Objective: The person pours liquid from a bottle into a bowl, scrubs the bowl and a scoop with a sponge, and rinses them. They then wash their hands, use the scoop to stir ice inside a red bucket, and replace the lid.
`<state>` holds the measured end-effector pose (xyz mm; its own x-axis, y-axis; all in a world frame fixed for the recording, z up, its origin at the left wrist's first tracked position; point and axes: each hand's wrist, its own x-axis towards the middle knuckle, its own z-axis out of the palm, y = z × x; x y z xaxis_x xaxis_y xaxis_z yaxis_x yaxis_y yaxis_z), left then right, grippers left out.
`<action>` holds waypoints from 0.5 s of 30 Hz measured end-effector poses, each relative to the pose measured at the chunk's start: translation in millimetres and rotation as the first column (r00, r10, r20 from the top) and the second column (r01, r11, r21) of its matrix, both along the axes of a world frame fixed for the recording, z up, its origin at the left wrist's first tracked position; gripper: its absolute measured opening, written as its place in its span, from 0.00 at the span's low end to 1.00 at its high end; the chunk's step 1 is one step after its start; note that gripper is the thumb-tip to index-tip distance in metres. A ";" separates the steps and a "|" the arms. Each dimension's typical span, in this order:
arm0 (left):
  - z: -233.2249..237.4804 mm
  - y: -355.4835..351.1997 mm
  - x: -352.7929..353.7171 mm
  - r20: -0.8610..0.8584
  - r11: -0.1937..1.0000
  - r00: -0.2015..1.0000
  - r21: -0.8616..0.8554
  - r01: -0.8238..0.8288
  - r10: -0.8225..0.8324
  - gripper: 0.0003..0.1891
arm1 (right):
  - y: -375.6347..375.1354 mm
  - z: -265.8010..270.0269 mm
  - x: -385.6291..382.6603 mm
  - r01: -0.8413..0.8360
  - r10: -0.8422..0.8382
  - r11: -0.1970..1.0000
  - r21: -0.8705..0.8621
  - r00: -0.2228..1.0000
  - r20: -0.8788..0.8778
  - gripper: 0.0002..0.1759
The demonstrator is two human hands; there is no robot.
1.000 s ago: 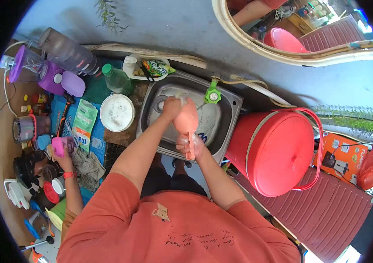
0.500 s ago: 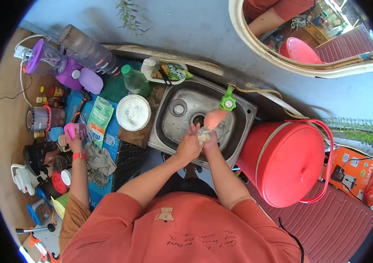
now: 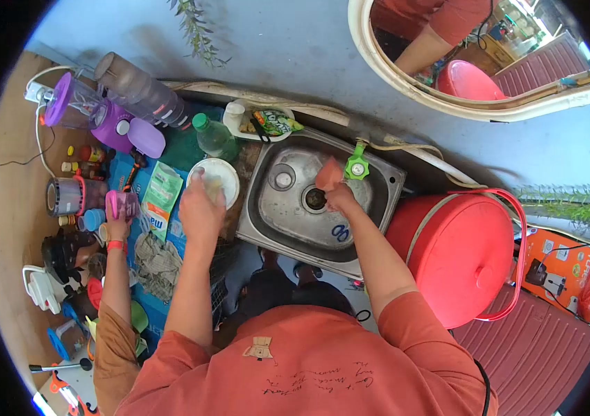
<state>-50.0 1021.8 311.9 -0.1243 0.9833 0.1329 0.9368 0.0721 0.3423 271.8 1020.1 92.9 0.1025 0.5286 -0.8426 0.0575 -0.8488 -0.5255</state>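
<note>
My left hand (image 3: pixel 203 211), smeared by motion, is over the round white tub (image 3: pixel 230 168) left of the sink. A pale yellowish, partly see-through thing (image 3: pixel 216 184) shows at its fingers; I cannot make out its kind. Over the steel sink (image 3: pixel 267 211), my right hand (image 3: pixel 339 198) is closed at the lower end of a limp salmon-coloured piece (image 3: pixel 328 173), beside the green tap handle (image 3: pixel 357 166). Below lies the drain (image 3: pixel 314 199), with a dark blue ring-like mark (image 3: pixel 339 232) to its right.
On the left, another person's hand (image 3: pixel 122 208) holds a pink container (image 3: pixel 123 203). A green-capped bottle (image 3: pixel 215 139) and a white tray (image 3: pixel 278 128) stand behind the tub. The large red lidded bucket (image 3: pixel 458 256) is right of the sink. A crumpled cloth (image 3: pixel 156 263) lies left.
My hands have parted: the left moved from the sink to the white tub, the right rose to the salmon-coloured piece, which has shifted left. The sink's drain is more exposed.
</note>
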 end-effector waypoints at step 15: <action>-216.7 -27.5 218.3 0.926 0.813 0.333 -0.052 0.580 -0.177 0.32 | -47.9 40.6 16.9 0.042 -0.193 0.779 0.626 0.965 0.176 0.16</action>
<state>168.3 994.3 95.2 0.4297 0.8954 -0.1170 0.0987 0.0823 0.9917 288.7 972.2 133.5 0.3386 0.8949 -0.2908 0.1560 -0.3582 -0.9205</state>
